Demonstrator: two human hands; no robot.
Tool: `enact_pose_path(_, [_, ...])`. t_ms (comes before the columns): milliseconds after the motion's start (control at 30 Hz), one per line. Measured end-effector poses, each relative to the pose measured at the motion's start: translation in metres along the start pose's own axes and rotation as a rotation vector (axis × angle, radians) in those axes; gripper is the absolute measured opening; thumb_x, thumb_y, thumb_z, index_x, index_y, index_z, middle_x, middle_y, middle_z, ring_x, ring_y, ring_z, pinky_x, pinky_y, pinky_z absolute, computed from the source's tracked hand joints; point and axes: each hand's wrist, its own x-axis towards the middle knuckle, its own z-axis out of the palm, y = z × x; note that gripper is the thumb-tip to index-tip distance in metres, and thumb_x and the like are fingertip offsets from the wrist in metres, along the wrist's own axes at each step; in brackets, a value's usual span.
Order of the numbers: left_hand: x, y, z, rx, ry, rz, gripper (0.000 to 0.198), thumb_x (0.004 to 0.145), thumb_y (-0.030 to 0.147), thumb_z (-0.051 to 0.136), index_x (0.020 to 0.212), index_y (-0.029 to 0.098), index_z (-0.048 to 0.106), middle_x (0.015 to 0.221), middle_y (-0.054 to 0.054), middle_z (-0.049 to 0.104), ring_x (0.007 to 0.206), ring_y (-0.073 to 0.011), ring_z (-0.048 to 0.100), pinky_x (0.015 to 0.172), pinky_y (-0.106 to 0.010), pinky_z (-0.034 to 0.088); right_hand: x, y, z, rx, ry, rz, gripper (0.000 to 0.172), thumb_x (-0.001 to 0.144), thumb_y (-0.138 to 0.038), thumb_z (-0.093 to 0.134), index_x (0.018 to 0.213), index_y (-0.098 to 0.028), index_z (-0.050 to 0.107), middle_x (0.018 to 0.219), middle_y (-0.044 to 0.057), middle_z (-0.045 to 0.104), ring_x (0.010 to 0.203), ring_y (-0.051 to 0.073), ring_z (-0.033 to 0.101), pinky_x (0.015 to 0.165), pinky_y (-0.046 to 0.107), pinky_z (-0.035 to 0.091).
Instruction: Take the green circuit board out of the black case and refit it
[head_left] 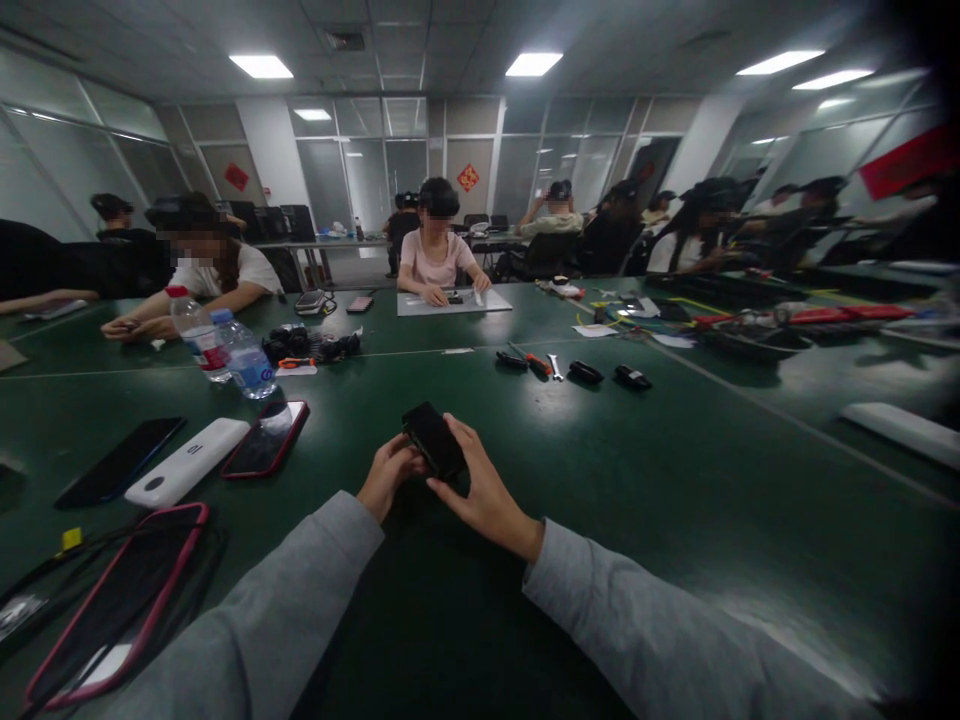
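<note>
Between my two hands is a small black box-like object [433, 438], tilted, its exact kind not clear. My left hand [391, 472] grips its left lower side with bent fingers. On its right side, my right hand [484, 488] holds it with the thumb below and the fingers along the upper edge. Beyond my hands on the green table lie a black piece [511, 361], an orange-and-black screwdriver [537, 366], a wrench [555, 367] and two more black pieces, one of them a dark block [633, 377].
Phones, including a red-edged phone [266, 440], and a white power bank [187, 462] lie at my left. Two plastic bottles, one blue-capped bottle [245, 355] among them, stand behind. Across the green table [675, 480] sits a person in pink [435, 255]; cables and tools lie far right.
</note>
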Motion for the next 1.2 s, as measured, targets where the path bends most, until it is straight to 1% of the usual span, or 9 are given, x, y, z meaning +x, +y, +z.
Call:
enact_pose_path(100, [0.0, 0.001, 0.001, 0.015, -0.018, 0.011, 0.037, 0.066, 0.02, 0.063, 0.101, 0.012, 0.058, 0.082, -0.006, 0.067, 0.063, -0.012, 0.062, 0.063, -0.025, 0.048, -0.002, 0.008, 0.004, 0.018, 0.001, 0.075, 0.079, 0.078, -0.028, 0.058, 0.142, -0.022, 0.011, 0.142, 0.008, 0.027, 0.13, 0.02, 0.029, 0.109, 0.039, 0.027])
enact_pose_path(233, [-0.003, 0.005, 0.004, 0.04, -0.066, -0.015, 0.039, 0.07, 0.027, 0.065, 0.105, 0.012, 0.058, 0.09, -0.009, 0.067, 0.07, -0.0135, 0.064, 0.069, -0.026, 0.05, -0.004, 0.015, 0.006, -0.003, 0.028, 0.129, 0.071, 0.08, -0.024, 0.054, 0.141, -0.023, 0.016, 0.137, 0.007, 0.035, 0.125, 0.018, 0.037, 0.106, 0.036, 0.032])
enact_pose_path(300, [-0.005, 0.007, 0.005, 0.04, -0.08, -0.036, 0.042, 0.072, 0.033, 0.064, 0.108, 0.012, 0.057, 0.094, -0.01, 0.067, 0.074, -0.0151, 0.064, 0.074, -0.029, 0.05, -0.004, 0.016, 0.005, -0.034, 0.033, 0.124, 0.071, 0.08, -0.022, 0.053, 0.141, -0.024, 0.017, 0.138, 0.005, 0.035, 0.126, 0.017, 0.036, 0.106, 0.035, 0.032])
enact_pose_path(400, [-0.006, 0.009, 0.004, 0.052, -0.068, -0.043, 0.046, 0.072, 0.038, 0.064, 0.11, 0.013, 0.056, 0.101, -0.012, 0.065, 0.079, -0.0161, 0.064, 0.077, -0.03, 0.05, -0.004, 0.014, 0.004, -0.107, -0.002, 0.062, 0.074, 0.079, -0.019, 0.054, 0.141, -0.026, 0.015, 0.141, 0.003, 0.03, 0.129, 0.018, 0.03, 0.109, 0.038, 0.029])
enact_pose_path(567, [-0.006, 0.008, 0.002, 0.068, -0.035, -0.019, 0.048, 0.07, 0.037, 0.067, 0.109, 0.013, 0.057, 0.108, -0.013, 0.062, 0.082, -0.0156, 0.063, 0.073, -0.027, 0.05, -0.004, 0.016, 0.006, -0.166, -0.034, 0.015, 0.075, 0.079, -0.015, 0.053, 0.141, -0.029, 0.014, 0.145, 0.001, 0.02, 0.132, 0.019, 0.024, 0.109, 0.039, 0.029])
enact_pose_path(700, [-0.007, 0.01, 0.004, 0.072, -0.05, -0.014, 0.05, 0.068, 0.036, 0.069, 0.111, 0.014, 0.056, 0.108, -0.013, 0.062, 0.084, -0.0168, 0.063, 0.073, -0.028, 0.051, -0.004, 0.02, 0.008, -0.136, -0.003, 0.028, 0.077, 0.078, -0.019, 0.057, 0.141, -0.029, 0.015, 0.143, 0.002, 0.025, 0.131, 0.019, 0.027, 0.109, 0.038, 0.03])
enact_pose_path(867, [-0.006, 0.01, 0.004, 0.066, -0.027, -0.006, 0.052, 0.066, 0.034, 0.071, 0.111, 0.015, 0.055, 0.108, -0.012, 0.062, 0.087, -0.0185, 0.063, 0.073, -0.029, 0.051, -0.001, 0.018, 0.005, -0.081, 0.007, 0.02, 0.078, 0.077, -0.023, 0.061, 0.14, -0.029, 0.017, 0.141, 0.003, 0.03, 0.13, 0.018, 0.03, 0.109, 0.037, 0.029])
enact_pose_path(1000, [-0.005, 0.009, 0.002, 0.054, -0.036, 0.006, 0.051, 0.066, 0.034, 0.07, 0.111, 0.014, 0.054, 0.105, -0.012, 0.063, 0.085, -0.0175, 0.063, 0.073, -0.028, 0.051, 0.0, 0.017, 0.002, -0.085, 0.024, 0.029, 0.076, 0.077, -0.024, 0.061, 0.14, -0.028, 0.019, 0.139, 0.004, 0.033, 0.128, 0.018, 0.032, 0.108, 0.036, 0.03])
enact_pose_path(1200, [-0.004, 0.009, 0.003, 0.047, 0.049, -0.007, 0.047, 0.063, 0.034, 0.073, 0.103, 0.014, 0.058, 0.097, -0.01, 0.065, 0.076, -0.0149, 0.064, 0.067, -0.026, 0.052, 0.001, 0.021, 0.001, -0.143, 0.052, 0.042, 0.073, 0.079, -0.026, 0.059, 0.14, -0.029, 0.019, 0.139, 0.003, 0.034, 0.127, 0.018, 0.034, 0.108, 0.037, 0.031])
